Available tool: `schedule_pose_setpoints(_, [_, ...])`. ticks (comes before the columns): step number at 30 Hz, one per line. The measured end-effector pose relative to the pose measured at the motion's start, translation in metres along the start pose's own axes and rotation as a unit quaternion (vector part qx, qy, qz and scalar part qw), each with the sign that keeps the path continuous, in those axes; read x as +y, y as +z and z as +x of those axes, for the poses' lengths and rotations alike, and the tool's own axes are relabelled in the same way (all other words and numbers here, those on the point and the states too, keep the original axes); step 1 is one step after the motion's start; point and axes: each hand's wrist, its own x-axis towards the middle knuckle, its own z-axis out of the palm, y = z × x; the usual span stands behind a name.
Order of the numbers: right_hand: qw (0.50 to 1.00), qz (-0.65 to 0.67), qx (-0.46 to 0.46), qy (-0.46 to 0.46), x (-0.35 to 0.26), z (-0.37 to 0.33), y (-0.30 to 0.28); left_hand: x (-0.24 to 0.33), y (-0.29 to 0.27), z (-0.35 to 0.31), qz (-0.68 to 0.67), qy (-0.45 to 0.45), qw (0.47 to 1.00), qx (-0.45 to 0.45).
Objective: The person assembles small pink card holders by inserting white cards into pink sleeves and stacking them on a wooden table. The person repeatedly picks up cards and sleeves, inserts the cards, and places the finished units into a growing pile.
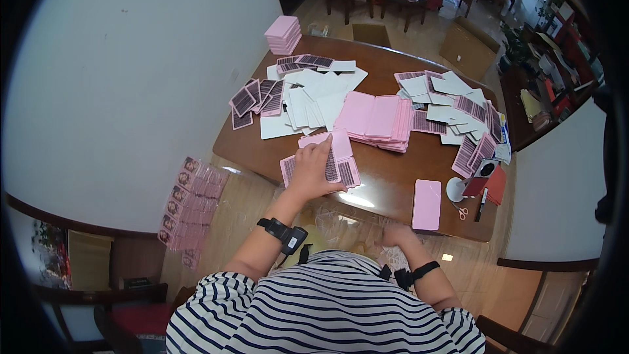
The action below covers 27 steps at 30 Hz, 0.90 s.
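My left hand (pixel 309 169) lies over an opened pink case (pixel 337 143) at the table's near edge, left of centre. Its fingers reach the far side of the case and its thumb the near side, gripping it. Dark-striped panels (pixel 348 173) show on both sides of the hand. Just beyond lies a pile of opened pink cases (pixel 375 118). My right hand (pixel 394 234) hangs low by the near table edge, below a closed pink case (pixel 427 204). Its fingers are blurred and partly hidden, and what they hold, if anything, does not show.
White cards (pixel 321 101) and striped panels are heaped at the table's far left, with another heap (pixel 452 101) at right. Stacked pink cases (pixel 283 34) stand on the far corner. Scissors (pixel 462 212) and a black pen (pixel 482 204) lie at right. Wrapped pink packs (pixel 190 200) lie lower left.
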Motion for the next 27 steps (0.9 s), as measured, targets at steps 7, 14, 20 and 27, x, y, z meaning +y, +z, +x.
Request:
schedule_pose_setpoints(7, [0.793,0.561,0.211,-0.106,-0.051,0.059,-0.096,-0.005,0.021,-0.008,-0.045,-0.011,0.999,0.019])
schedule_pose_setpoints(14, [0.758,0.558,0.251,-0.225,-0.086,0.056,-0.097,-0.062,0.032,-0.001,-0.689,-0.506,0.48,0.194])
schedule_pose_setpoints(20, [0.792,0.429,0.369,-0.23,-0.118,0.079,-0.098,-0.095,0.053,-0.006,-0.699,-0.619,0.336,0.124])
schedule_pose_setpoints(27, [0.803,0.438,0.395,-0.081,-0.091,0.119,-0.129,-0.163,0.113,-0.016,-0.495,-0.526,0.67,0.169])
